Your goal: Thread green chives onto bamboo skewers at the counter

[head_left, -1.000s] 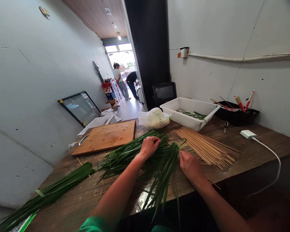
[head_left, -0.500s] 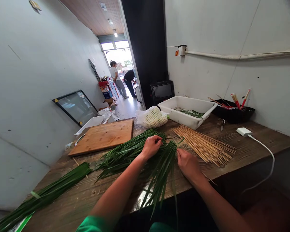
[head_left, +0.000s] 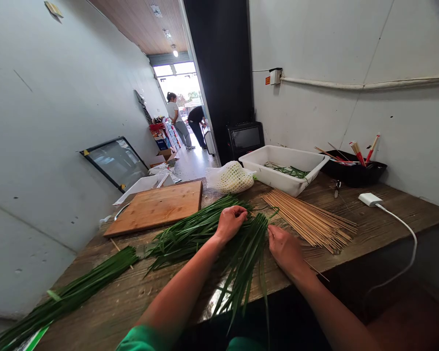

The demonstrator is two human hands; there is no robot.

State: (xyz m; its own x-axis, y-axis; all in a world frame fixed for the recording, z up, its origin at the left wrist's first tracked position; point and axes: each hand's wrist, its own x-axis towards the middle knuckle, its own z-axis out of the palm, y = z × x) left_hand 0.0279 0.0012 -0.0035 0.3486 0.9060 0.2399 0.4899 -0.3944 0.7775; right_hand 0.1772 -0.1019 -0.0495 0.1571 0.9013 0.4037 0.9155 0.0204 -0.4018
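My left hand [head_left: 232, 224] is closed in a pinch above a loose pile of long green leaves [head_left: 190, 231]; what its fingertips hold is hidden. To its right, a fanned bunch of green leaves [head_left: 243, 265] hangs over the table's front edge, its gathered ends between my two hands. My right hand [head_left: 283, 248] pinches beside those ends. From under it a thin bamboo skewer [head_left: 317, 271] sticks out toward the front edge, apparently in line with the leaf ends. Several more bamboo skewers [head_left: 310, 219] lie spread to the right.
On the left lies another leaf bundle [head_left: 84, 287] with a skewer across its end. Behind stand a cutting board [head_left: 157, 207], a foam-netted item [head_left: 232, 178], a white tub [head_left: 278, 180] and a black tray [head_left: 351, 176]. A white adapter [head_left: 370, 199] trails its cable over the right edge.
My left hand has shifted very slightly to the right. My right hand and the leaves look the same.
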